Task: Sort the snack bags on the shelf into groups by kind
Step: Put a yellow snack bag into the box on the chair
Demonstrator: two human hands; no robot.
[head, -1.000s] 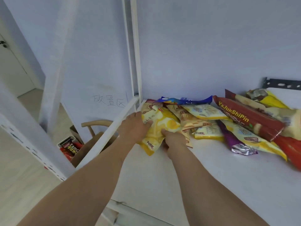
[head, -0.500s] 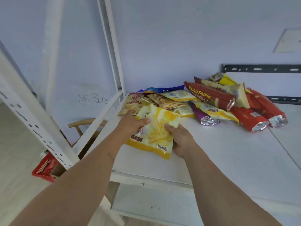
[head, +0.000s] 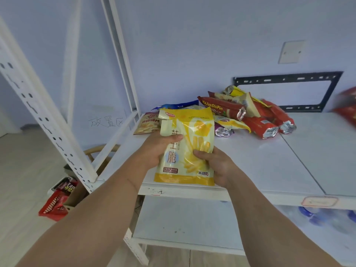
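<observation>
Head view: both hands hold one yellow bag [head: 187,147] upright above the front of the shelf [head: 269,166], clear of its surface. The left hand [head: 157,151] grips the bag's left edge about midway up, thumb laid across the printed face. The right hand [head: 215,166] grips the lower right side, thumb pressed over the picture of fries, fingers hidden behind.

What could go wrong: the film looks slick and puffed with air, so I judge a loose pinch could let the bag slide down and out, off the shelf's front lip. Its top left corner is folded over, which suggests a squeeze may crush what is inside. The pile [head: 227,116] at the back is a loose overlap of yellow, red, purple and blue bags; a red bag [head: 221,107] rests on top, and pulling one from beneath could drag others along or tip them off the left end, where a red packet [head: 55,203] lies on the floor. Similar yellow prints could also be mistaken for one kind.

The bag sits between the two hands, in front of the pile and apart from it, its lower edge just above the shelf's front rim.
</observation>
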